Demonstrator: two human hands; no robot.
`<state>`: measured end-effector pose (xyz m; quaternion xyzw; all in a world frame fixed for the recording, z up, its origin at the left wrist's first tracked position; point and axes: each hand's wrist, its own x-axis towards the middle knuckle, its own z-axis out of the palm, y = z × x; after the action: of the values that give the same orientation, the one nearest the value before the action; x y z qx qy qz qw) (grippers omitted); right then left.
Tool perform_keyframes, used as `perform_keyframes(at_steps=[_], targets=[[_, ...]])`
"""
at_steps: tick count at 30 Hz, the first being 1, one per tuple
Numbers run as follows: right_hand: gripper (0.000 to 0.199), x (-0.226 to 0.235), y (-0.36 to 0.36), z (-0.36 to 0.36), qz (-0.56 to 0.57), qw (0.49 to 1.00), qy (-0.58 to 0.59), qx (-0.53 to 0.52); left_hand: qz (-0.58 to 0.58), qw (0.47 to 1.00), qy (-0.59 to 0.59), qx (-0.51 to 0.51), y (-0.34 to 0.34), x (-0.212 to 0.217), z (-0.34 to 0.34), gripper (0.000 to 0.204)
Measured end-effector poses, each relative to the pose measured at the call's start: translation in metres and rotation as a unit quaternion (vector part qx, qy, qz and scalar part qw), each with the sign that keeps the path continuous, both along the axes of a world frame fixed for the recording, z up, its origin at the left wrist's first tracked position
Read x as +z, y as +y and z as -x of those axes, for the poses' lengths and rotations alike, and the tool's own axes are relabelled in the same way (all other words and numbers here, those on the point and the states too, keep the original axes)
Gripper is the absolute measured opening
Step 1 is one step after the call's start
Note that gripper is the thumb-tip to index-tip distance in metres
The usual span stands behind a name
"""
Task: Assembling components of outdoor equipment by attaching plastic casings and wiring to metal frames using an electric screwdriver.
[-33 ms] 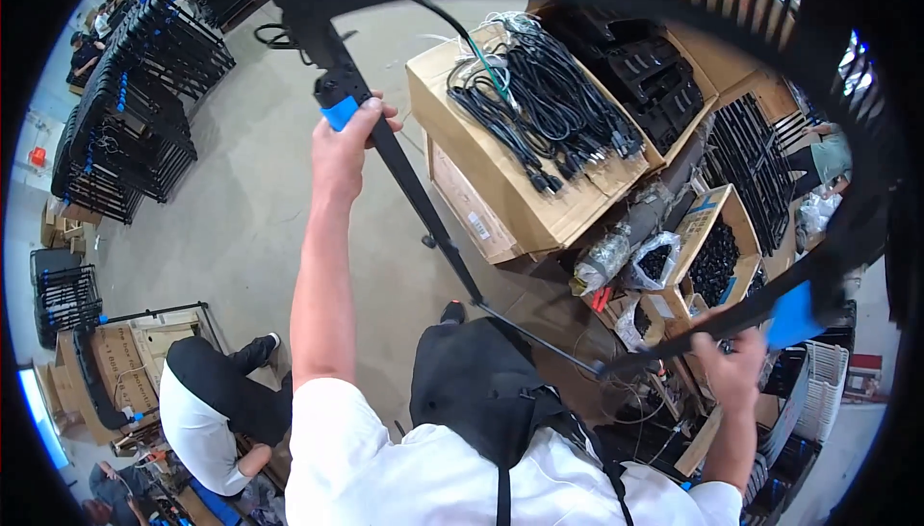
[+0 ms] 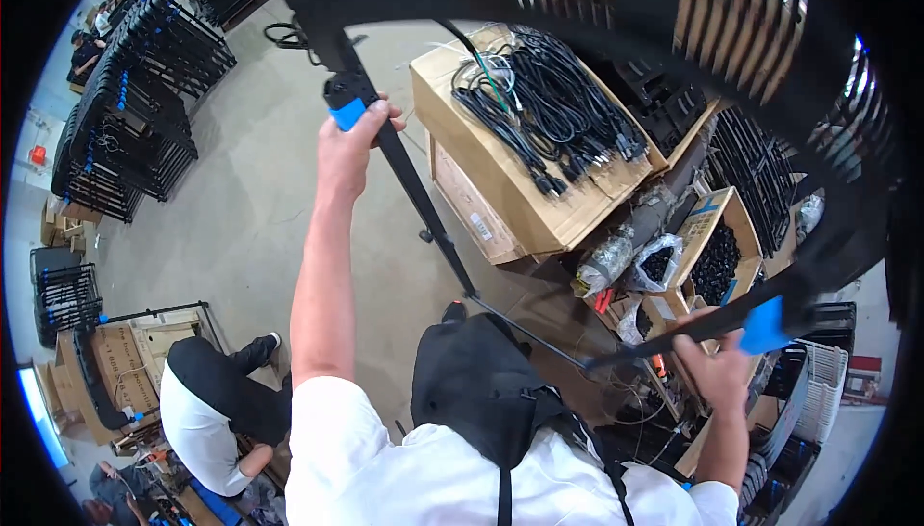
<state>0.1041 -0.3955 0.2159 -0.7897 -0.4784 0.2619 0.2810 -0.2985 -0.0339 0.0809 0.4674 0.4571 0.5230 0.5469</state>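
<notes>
A big black slatted frame [image 2: 416, 182] is lifted in front of me, its slatted part filling the top and right of the view. My left hand [image 2: 345, 155] is closed around one of its bars, beside a strip of blue tape [image 2: 348, 114]. On the right, my right hand [image 2: 717, 372] grips a lower rail of the same frame, close to another blue tape piece [image 2: 765, 326]. A thin bar [image 2: 525, 333] runs between the two held sides, low before my body. Some of the frame's far right side is lost in the dark rim.
Coiled black power cables [image 2: 558, 102] lie on a cardboard box [image 2: 539, 213] ahead. To the right stands an open carton of small black parts [image 2: 717, 261]. Stacked black frames [image 2: 135, 102] line the left. A co-worker in a white top [image 2: 202, 420] crouches at lower left.
The frame has tilted a little, so its slatted top hangs lower in view. My right hand has moved slightly left with the rail; my left hand has barely shifted.
</notes>
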Motion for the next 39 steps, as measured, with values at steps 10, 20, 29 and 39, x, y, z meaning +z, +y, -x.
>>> perform_keyframes(at_steps=[10, 20, 29, 39], targets=[[0.025, -0.236, 0.035, 0.070, -0.098, 0.991, 0.070, 0.058, 0.104, 0.990, 0.039, -0.084, 0.081, -0.138, -0.002, 0.023], [0.036, -0.409, 0.077, 0.101, -0.112, 0.993, -0.010, 0.031, 0.160, 0.979, 0.127, -0.023, 0.156, -0.232, -0.013, 0.030], [0.034, -0.446, 0.075, 0.063, 0.029, 0.999, -0.038, 0.002, 0.126, 0.977, 0.173, -0.001, 0.186, -0.265, -0.057, 0.032], [0.022, -0.247, 0.049, 0.099, -0.031, 0.982, 0.177, -0.051, 0.378, 0.894, 0.188, -0.153, -0.095, -0.392, 0.031, 0.024]])
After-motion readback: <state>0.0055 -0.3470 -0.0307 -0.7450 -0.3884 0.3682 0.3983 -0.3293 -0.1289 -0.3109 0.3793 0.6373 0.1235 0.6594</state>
